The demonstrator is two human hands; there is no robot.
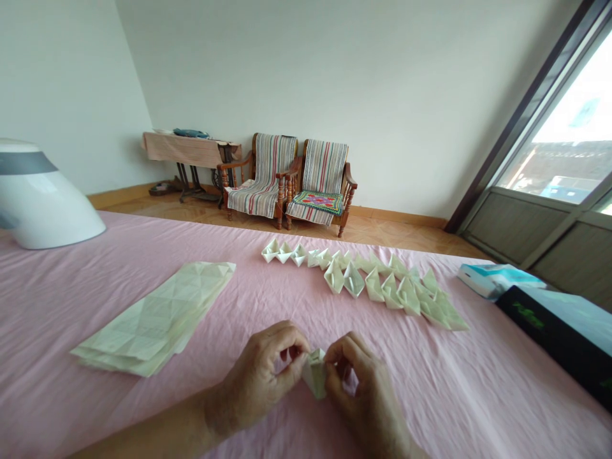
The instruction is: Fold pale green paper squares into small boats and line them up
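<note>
Between my two hands is a small folded paper piece (315, 375), pale green-white, just above or on the pink cloth near the front. My left hand (268, 358) pinches its left side between thumb and forefinger. On the opposite side my right hand (356, 373) pinches it in the same way. To the left lies a stack of creased paper sheets (162, 315) marked with a grid of folds. Beyond my hands, folded paper boats (375, 285) stand close together in rows that run off to the right.
A pink cloth (248, 287) covers the surface. At the far left stands a white-and-grey rounded appliance (52, 204). A black box (549, 331) and a blue-white packet (497, 279) lie at the right. Two wooden armchairs (344, 178) stand by the wall.
</note>
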